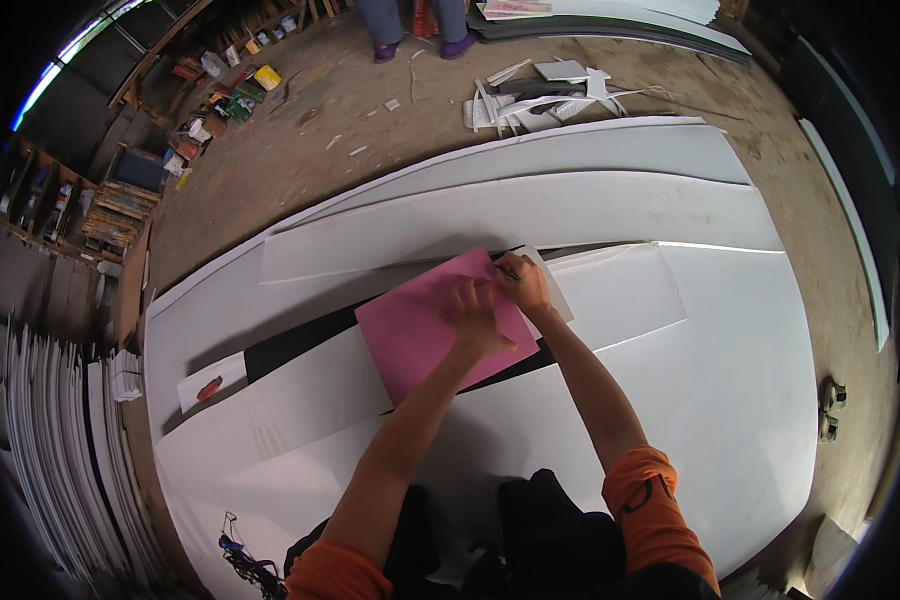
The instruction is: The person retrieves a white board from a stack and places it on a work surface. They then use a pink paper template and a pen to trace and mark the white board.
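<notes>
A pink rectangular sheet (410, 335) lies at a slant across white boards and a black strip (305, 340). My left hand (475, 320) rests on it with the fingers spread. At the sheet's upper right edge, my right hand (525, 283) is closed around a thin dark pen-like tool (511, 274); its tip is too small to make out. Under that hand a narrow white piece (553, 285) sticks out from beside the pink sheet. A small red and dark object (209, 389) sits on a white piece at the strip's left end.
Large white sheets (710, 400) cover the floor around me, with long curved strips (530, 215) beyond. Offcuts (550, 95) are heaped farther off. A person in purple shoes (457, 47) stands at the far side. Stacked panels (55, 450) line the left; tangled cords (250, 565) lie near my left knee.
</notes>
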Tool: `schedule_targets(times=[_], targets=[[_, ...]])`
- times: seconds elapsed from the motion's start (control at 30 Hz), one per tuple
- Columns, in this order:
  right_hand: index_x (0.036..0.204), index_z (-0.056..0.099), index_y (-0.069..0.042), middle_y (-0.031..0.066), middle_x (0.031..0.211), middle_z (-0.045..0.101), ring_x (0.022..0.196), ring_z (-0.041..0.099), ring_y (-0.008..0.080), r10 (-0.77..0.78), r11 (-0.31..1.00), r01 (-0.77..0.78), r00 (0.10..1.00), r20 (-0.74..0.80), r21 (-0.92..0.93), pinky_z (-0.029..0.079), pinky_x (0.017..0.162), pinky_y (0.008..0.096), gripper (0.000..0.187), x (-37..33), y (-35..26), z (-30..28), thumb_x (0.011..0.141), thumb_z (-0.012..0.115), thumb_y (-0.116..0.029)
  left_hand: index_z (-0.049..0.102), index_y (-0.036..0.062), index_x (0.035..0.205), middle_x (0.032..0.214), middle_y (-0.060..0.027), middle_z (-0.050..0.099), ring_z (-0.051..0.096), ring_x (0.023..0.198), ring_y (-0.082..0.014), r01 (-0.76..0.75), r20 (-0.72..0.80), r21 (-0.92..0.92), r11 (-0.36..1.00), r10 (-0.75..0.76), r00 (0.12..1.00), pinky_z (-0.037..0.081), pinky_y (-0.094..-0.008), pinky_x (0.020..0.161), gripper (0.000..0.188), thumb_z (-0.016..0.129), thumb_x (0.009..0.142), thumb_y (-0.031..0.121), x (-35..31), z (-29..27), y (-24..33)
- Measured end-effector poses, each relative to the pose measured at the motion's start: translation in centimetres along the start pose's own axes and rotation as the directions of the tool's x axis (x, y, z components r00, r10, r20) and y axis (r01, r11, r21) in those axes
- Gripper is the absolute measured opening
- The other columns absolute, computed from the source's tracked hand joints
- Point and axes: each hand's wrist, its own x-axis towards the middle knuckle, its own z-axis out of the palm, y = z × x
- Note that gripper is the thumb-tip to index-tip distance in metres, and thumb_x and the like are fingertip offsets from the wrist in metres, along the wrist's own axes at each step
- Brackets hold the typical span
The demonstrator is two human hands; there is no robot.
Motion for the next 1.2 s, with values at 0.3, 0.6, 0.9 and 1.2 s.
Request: schedule_targets(times=[0.3, 0.6, 0.9, 1.2], targets=[[0.079, 0.058, -0.004, 0.0114, 0.069, 0.058, 0.069, 0.055, 0.0277, -0.080, 0.995, 0.076, 0.995, 0.057, 0.071, 0.044, 0.060, 0.0358, 0.012, -2.4, 0.0, -2.0, 0.068, 0.061, -0.009, -0.001, 0.0116, 0.135, 0.137, -0.0141, -0.003, -0.001, 0.126, -0.0414, 0.047, 0.109, 0.055, 0.997, -0.053, 0.993, 0.023, -0.0652, 0.090, 0.119, 0.075, 0.051, 0.049, 0.3, 0.2, 0.1], [0.079, 0.056, -0.002, 0.0105, 0.069, 0.056, 0.066, 0.054, 0.0242, -0.073, 0.989, 0.060, 0.993, 0.094, 0.134, 0.043, 0.058, 0.0326, 0.010, -6.4, -0.7, -4.5, 0.070, 0.059, -0.005, 0.000, 0.0113, 0.135, 0.139, -0.0135, -0.005, 0.000, 0.126, -0.0421, 0.057, 0.135, 0.067, 0.996, -0.066, 0.989, 0.024, -0.0646, 0.090, 0.123, 0.076, 0.048, 0.052, 0.4, 0.1, 0.0], [0.080, 0.056, -0.002, 0.0099, 0.068, 0.054, 0.064, 0.053, 0.0228, -0.056, 0.994, 0.042, 0.989, 0.139, 0.106, 0.043, 0.058, 0.0320, 0.011, -10.1, -0.5, -6.4, 0.070, 0.060, -0.005, -0.001, 0.0117, 0.136, 0.140, -0.0118, -0.006, 0.000, 0.128, -0.0396, 0.090, 0.161, 0.143, 0.986, -0.113, 0.980, 0.024, -0.0656, 0.089, 0.125, 0.073, 0.047, 0.057, 0.6, 0.1, 0.6], [0.079, 0.054, -0.002, 0.0105, 0.067, 0.053, 0.064, 0.053, 0.0237, -0.051, 0.996, 0.037, 0.985, 0.164, 0.086, 0.042, 0.058, 0.0326, 0.012, -11.3, -0.8, -7.2, 0.069, 0.060, -0.006, -0.001, 0.0124, 0.136, 0.140, -0.0104, -0.004, 0.002, 0.128, -0.0394, 0.094, 0.161, 0.159, 0.983, -0.120, 0.980, 0.027, -0.0636, 0.088, 0.125, 0.072, 0.046, 0.058, 0.5, -0.2, 0.9]])
